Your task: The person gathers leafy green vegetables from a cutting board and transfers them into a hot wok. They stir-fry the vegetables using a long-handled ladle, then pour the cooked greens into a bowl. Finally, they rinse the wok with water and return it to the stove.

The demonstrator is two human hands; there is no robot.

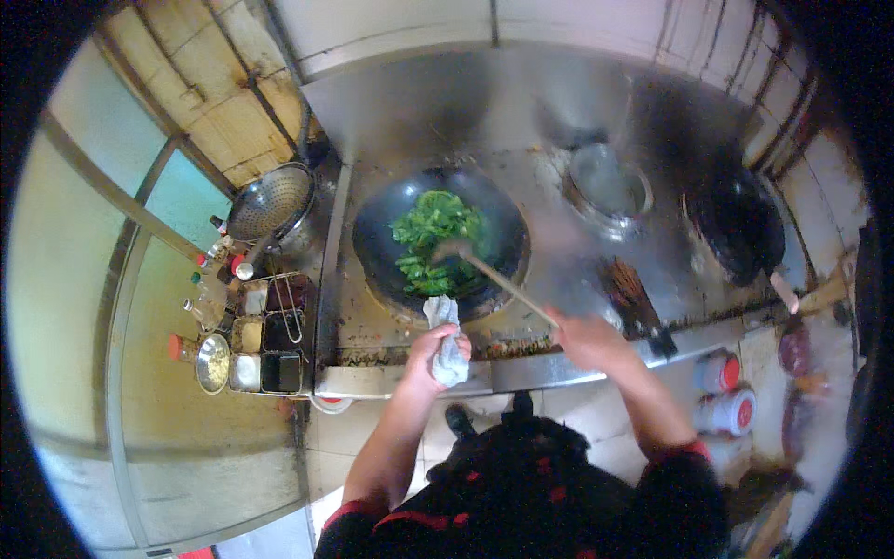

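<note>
Green leafy vegetables point(436, 216) lie heaped in a large dark wok point(377, 216) set into the steel range. My right hand point(594, 340) is closed around the handle of a ladle or wok spatula point(506, 283). Its blurred head rests in or just over the greens, so the exact kind of tool is hard to tell. My left hand point(436, 353) grips a folded whitish cloth point(450, 360) at the near rim of the wok. The cloth's far end meets the rim, and any wok handle under it is hidden.
Left of the range stand seasoning containers point(248, 335), a metal bowl of chopped food point(213, 363), bottles point(202, 314) and a perforated strainer point(272, 202). A round metal pot point(611, 185), a bristle brush point(632, 290) and another dark wok point(740, 223) are to the right. Lidded tubs point(726, 412) sit lower right.
</note>
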